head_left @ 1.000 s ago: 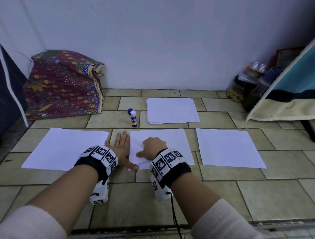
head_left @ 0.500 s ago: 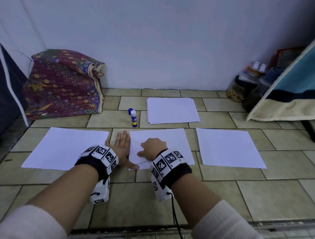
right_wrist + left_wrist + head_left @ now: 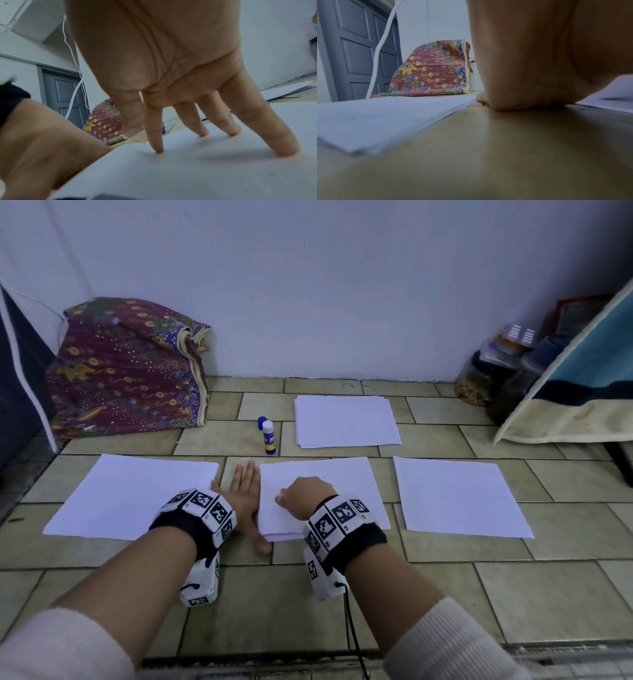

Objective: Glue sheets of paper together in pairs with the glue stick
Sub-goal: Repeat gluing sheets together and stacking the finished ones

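Head view: the left hand is lying flat, fingers straight, beside the middle paper pair – the right hand is pressing it. Right wrist view: straight fingertips are smoothing paper, likely bonding. Next likely needs the glue stick, just beyond the left hand

Tiled floor — three white sheets side by side, a paper stack behind, glue stick upright beside it — patterned cloth bundle against the wall.
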Available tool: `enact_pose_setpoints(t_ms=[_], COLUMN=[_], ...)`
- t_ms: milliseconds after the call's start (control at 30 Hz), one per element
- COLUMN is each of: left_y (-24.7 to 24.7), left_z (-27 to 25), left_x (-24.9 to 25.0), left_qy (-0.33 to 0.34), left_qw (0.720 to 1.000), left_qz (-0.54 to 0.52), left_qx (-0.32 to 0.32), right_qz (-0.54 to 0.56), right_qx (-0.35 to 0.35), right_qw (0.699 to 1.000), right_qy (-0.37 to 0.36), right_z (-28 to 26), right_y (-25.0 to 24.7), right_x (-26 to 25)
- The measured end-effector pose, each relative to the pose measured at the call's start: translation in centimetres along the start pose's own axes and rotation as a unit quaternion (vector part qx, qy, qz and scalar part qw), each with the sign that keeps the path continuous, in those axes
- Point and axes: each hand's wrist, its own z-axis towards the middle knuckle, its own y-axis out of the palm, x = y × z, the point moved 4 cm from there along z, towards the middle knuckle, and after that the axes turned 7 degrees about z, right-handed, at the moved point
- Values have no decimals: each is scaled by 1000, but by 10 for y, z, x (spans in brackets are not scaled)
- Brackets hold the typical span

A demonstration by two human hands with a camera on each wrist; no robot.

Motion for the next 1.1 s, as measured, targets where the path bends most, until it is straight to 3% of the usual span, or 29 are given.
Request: enact_pose_setpoints(t_ms=[300, 467, 667, 833, 967, 1100], left_y=[-5, -4, 0, 3, 0, -4], left_z=[3, 15, 6, 4, 3, 9], left_x=[-12, -10, 1, 4, 7, 3], left_qy=[44, 5, 6, 23, 10, -8], left_qw=[993, 988, 993, 999, 999, 999], left_qz=[-104, -155, -103, -15, -14, -24], left_qx=[-19, 12, 57, 34, 37, 40], right_qz=[-74, -74, -44, -69, -122, -87], right_qx=[-10, -15, 12, 28, 36, 20], right_qw=[997, 997, 999, 997, 991, 996], right_qy=[-29, -24, -17, -17, -40, -19], right_z=[-13, -13, -22, -30, -41, -37], right_y=[1, 1, -6, -3, -6, -1], right_x=[-2, -3, -2, -11, -27, -42])
